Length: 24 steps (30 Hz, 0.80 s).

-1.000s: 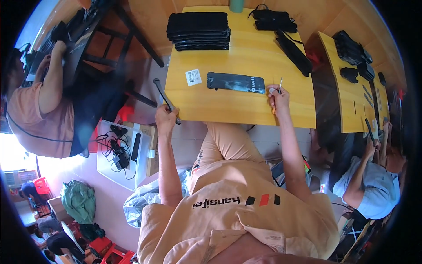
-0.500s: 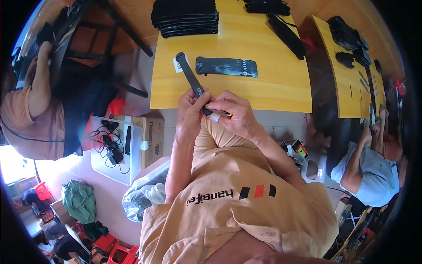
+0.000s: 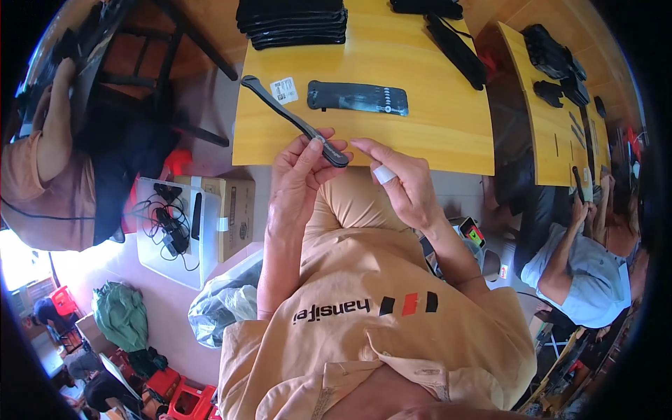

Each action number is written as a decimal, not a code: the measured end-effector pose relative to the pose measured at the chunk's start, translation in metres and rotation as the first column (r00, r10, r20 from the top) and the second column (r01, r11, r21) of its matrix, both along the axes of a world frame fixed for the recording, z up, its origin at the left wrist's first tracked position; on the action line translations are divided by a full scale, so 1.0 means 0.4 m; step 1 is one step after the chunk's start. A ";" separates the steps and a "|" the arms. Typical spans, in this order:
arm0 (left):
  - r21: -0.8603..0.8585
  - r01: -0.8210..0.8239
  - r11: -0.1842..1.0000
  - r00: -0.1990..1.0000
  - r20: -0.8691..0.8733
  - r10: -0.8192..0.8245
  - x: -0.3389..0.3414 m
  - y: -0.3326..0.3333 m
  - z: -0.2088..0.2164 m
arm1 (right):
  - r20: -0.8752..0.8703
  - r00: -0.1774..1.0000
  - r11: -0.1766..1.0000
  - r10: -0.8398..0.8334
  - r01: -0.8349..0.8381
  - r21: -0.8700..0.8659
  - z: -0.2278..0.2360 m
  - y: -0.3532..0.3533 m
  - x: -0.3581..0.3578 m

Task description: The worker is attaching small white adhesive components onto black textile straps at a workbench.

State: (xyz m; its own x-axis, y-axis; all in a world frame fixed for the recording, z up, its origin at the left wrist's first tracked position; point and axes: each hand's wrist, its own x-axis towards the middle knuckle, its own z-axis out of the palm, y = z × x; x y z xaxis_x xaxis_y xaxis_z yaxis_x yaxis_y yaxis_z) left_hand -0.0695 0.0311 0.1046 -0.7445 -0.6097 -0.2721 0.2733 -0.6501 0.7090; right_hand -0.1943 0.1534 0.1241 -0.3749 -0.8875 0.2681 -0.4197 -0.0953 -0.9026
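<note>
My left hand point(image 3: 299, 164) holds a long, flat black strap point(image 3: 276, 105) with rounded ends. Its near end, marked with small white print, lies across the fingers under my thumb, and the far end points up and left over the table. My right hand point(image 3: 406, 182) is a little to the right, apart from the strap. Its index finger stretches toward the strap, and a white wrap circles one digit; the other fingers are partly hidden. Beyond the hands, a wider dark panel point(image 3: 357, 98) with a row of white marks lies flat near a white label point(image 3: 284, 90).
The yellow table point(image 3: 427, 140) bears a stack of black pieces point(image 3: 292, 28) and a long black pouch point(image 3: 455, 52). On the left stands a clear bin point(image 3: 157, 255) of cables beside a cardboard box point(image 3: 238, 217). People work on both sides.
My right hand has drawn away from the strap to the right, and a small yellow-orange item by it no longer shows. My left hand has tilted the strap further left, uncovering the label.
</note>
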 end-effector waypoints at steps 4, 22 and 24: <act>-0.029 -0.033 0.999 0.999 -0.034 0.032 0.004 0.000 0.000 | -0.288 0.957 1.000 -0.008 0.002 -0.022 0.005 0.006 0.009; -0.126 -0.088 0.988 0.996 -0.004 0.088 0.000 0.012 0.010 | -0.318 0.945 0.987 0.079 -0.030 0.156 0.016 0.019 0.001; -0.133 -0.095 0.987 0.995 0.001 0.096 -0.002 0.013 0.011 | -0.328 0.942 0.994 0.065 -0.031 0.107 0.001 0.017 -0.003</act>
State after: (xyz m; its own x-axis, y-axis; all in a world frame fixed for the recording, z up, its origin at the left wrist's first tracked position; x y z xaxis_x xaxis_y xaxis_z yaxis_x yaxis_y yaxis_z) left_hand -0.0704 0.0363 0.1091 -0.6793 -0.7090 -0.1894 0.3243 -0.5215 0.7892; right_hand -0.1954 0.1603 0.1244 -0.2364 -0.9304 0.2801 -0.6933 -0.0404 -0.7195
